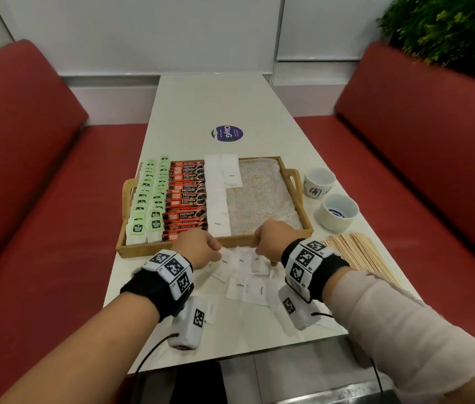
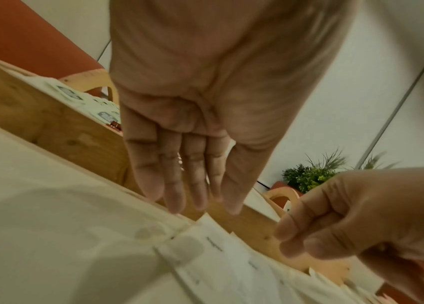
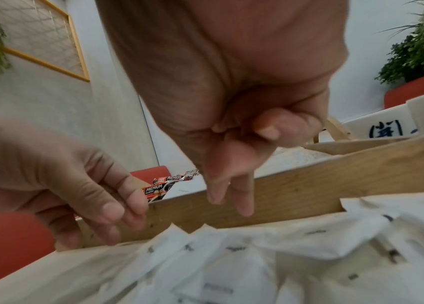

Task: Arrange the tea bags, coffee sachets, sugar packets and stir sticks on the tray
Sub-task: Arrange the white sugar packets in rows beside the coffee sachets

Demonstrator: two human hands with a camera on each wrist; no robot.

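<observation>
**Both hands over the loose sugar packets at the tray's near edge**

On the left, two columns of green-tagged tea bags [image 1: 147,199] fill the left end of the wooden tray [image 1: 239,242], lying overlapped from the far wall to the near wall. Just beside them runs a column of red and black coffee sachets [image 1: 185,196] marked "PREMIUM CLASSIC". Next comes a column of white sugar packets [image 1: 217,196] already in the tray, with a second, shorter column beside it at the far end. The right part of the tray shows its bare speckled liner.

The left hand [image 1: 198,247] hovers in front of the tray's near wall. In the left wrist view its fingers [image 2: 174,181] are straight and close together, pointing down at the table, holding nothing. Between the hands, a heap of loose sugar packets [image 1: 245,275] lies on the white table [image 1: 230,106], just in front of the tray.

The right hand [image 1: 272,243] hangs over that heap. In the right wrist view two fingers point down toward the packets while the others curl into the palm; nothing is held.

Right of the tray stand two white ceramic cups [image 1: 336,212], and nearer, a fanned bundle of wooden stir sticks [image 1: 358,252] lies on the table.
</observation>
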